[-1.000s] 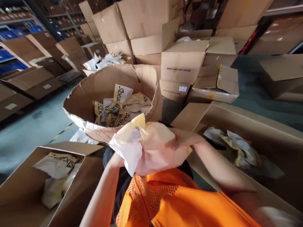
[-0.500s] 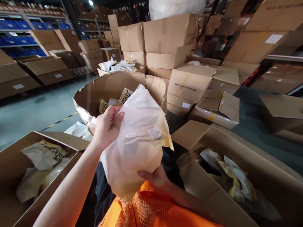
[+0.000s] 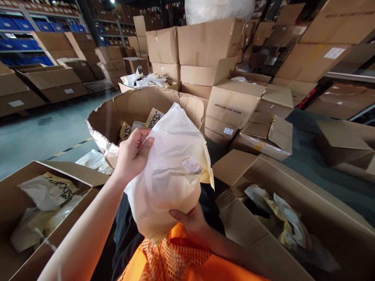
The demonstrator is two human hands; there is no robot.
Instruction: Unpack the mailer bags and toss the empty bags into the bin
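Observation:
A whitish plastic bag [image 3: 166, 175] with a yellowish lower side is held up in front of my orange mesh vest [image 3: 172, 257]. A small printed label [image 3: 192, 165] sits on its right part. My left hand [image 3: 135, 152] pinches the bag's upper left edge between thumb and fingers. Lower down, my right hand [image 3: 190, 220] grips it from the right, thumb on the front and fingers hidden behind. Just beyond the bag stands a large torn-rimmed carton [image 3: 117, 113] holding packages with black lettering [image 3: 154, 118].
An open carton [image 3: 88, 171] with bagged items [image 3: 52, 191] stands at my left. Another open carton [image 3: 293, 175] with crumpled bags [image 3: 288, 222] is at my right. Stacked boxes [image 3: 205, 43] rise ahead. Striped tape [image 3: 70, 148] marks the floor at left.
Both hands keep their hold on the bag, which has barely moved. The view has shifted slightly, and the label looks sharper now.

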